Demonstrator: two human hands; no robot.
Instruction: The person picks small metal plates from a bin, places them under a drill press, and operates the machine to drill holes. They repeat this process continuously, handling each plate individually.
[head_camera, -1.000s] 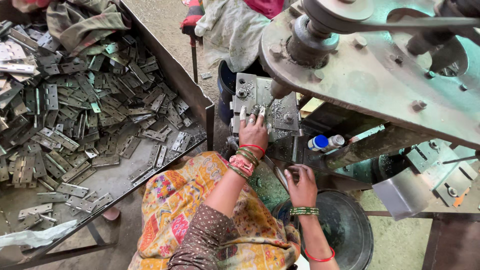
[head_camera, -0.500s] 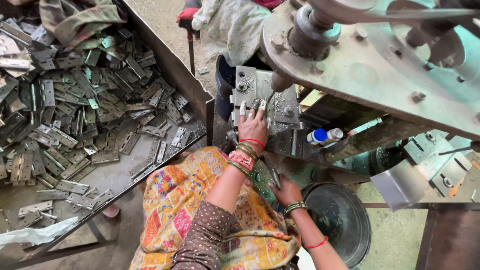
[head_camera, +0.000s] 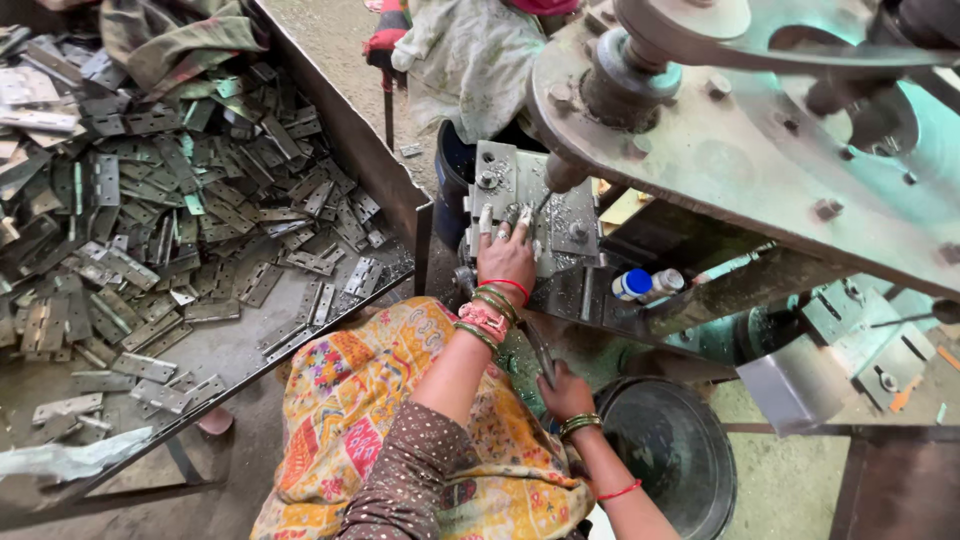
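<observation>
Under the press ram, the left hand (head_camera: 507, 255) lies flat, fingers spread on a metal plate (head_camera: 530, 205), risking a crush, while the right hand (head_camera: 565, 392) grips a thin rod (head_camera: 540, 355).

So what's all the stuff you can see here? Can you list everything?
Metal hinge plates: a big heap, too many to count, grey-green, in the tray on the left.
Tray: one, dark metal, left side.
Press machine: one, grey-green, upper right.
Die block: one, grey steel, under the press.
Small bottle: one, white with a blue cap, lying beside the die block.
Round tub: one, dark, bottom right on the floor.
Another person: one, pale clothes, top middle.
Left hand: on the die block, bangles on the wrist.
Right hand: low beside the tub, gripping a thin metal piece.
</observation>
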